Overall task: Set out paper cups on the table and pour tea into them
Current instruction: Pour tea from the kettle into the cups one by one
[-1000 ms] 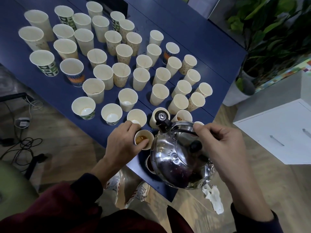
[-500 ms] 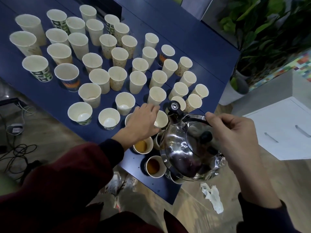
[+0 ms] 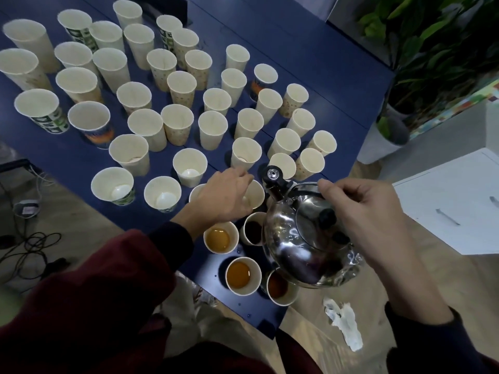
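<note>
Kettle (image 3: 305, 238) was held aloft, right hand (image 3: 364, 209) curled round its handle. Left hand (image 3: 224, 197) lay on an empty cup (image 3: 257, 194) just left of the kettle, grip unclear; tea-filled cups (image 3: 243, 290) sat below it.

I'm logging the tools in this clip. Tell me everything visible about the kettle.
The kettle is round-bodied polished steel, mirror-bright, with a black lid knob, a black spout cap with a silver top, and a dark arched handle. The right hand grips that handle, holding it in the air over tea-filled cups at the near corner of the table, spout pointing away. No stream shows.
</note>
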`<action>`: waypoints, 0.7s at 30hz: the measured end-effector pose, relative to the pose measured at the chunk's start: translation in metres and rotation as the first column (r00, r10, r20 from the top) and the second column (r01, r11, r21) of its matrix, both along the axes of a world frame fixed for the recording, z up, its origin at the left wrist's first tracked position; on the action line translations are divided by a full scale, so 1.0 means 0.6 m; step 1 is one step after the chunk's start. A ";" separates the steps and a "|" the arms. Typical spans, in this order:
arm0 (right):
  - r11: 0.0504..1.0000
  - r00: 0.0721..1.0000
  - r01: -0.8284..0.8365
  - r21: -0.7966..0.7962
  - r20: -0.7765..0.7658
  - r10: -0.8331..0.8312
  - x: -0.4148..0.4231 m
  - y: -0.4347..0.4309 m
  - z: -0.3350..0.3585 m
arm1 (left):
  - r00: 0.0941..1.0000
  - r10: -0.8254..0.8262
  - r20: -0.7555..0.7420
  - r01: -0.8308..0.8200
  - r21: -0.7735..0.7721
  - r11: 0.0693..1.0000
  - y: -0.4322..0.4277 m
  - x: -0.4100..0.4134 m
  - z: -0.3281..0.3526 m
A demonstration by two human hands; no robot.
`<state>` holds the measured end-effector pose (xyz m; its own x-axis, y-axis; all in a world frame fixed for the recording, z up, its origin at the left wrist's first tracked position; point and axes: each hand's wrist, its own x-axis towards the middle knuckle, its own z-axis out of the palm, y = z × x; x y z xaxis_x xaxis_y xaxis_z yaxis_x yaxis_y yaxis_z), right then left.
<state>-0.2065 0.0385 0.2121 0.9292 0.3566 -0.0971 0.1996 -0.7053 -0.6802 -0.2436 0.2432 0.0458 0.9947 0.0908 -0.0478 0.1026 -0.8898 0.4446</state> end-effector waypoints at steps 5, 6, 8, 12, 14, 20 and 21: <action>1.000 0.999 0.009 -0.002 -0.045 -0.009 0.009 0.006 -0.001 | 1.000 -0.022 -0.009 0.022 -0.071 0.997 0.015 0.006 -0.002; 1.000 0.999 0.012 -0.011 -0.046 -0.013 0.007 0.009 -0.002 | 0.999 -0.037 -0.016 0.036 -0.081 0.996 0.019 0.009 -0.001; 0.999 0.998 0.037 -0.016 -0.058 -0.038 0.005 0.012 -0.004 | 0.997 -0.076 -0.030 0.072 -0.115 0.991 0.028 0.014 0.001; 0.998 0.994 0.068 -0.001 -0.083 -0.068 0.003 0.020 -0.006 | 0.990 -0.131 -0.047 0.120 -0.189 0.975 0.047 0.020 0.003; 0.998 0.996 0.065 -0.012 -0.065 -0.066 0.000 0.025 -0.006 | 0.987 -0.153 -0.050 0.140 -0.204 0.969 0.054 0.023 0.000; 0.994 0.993 0.104 -0.037 -0.048 -0.105 -0.001 0.034 -0.005 | 0.986 -0.167 -0.017 0.158 -0.236 0.959 0.061 0.026 -0.011; 0.994 0.993 0.109 -0.033 -0.050 -0.110 -0.002 0.036 -0.006 | 0.986 -0.168 -0.013 0.160 -0.241 0.957 0.062 0.026 -0.013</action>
